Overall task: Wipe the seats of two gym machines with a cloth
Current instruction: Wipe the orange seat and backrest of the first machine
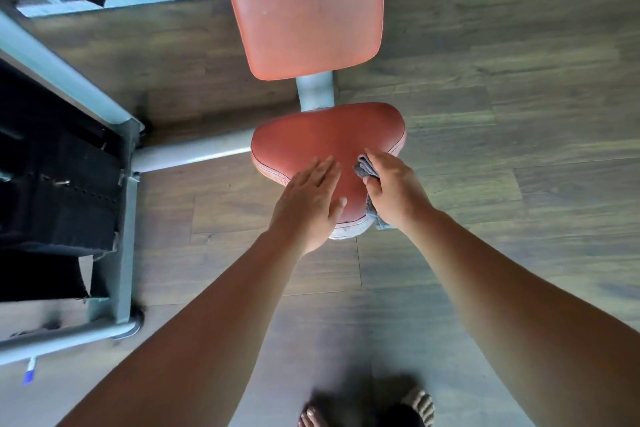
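Note:
A red padded seat (318, 139) of a gym machine lies below me in the middle of the head view. Its long red backrest (304, 7) stretches away above it on a grey post. My right hand (394, 189) is shut on a crumpled grey cloth (365, 168) and presses it on the seat's right side; a bit of cloth hangs below the hand. My left hand (310, 203) rests flat on the seat's near left part, fingers spread, holding nothing.
A grey steel frame (114, 215) with black weight plates (52, 184) stands to the left, joined to the seat by a grey bar (194, 151). Wooden plank floor (519, 114) lies all around. A foot in a sandal (412, 407) shows at the bottom edge.

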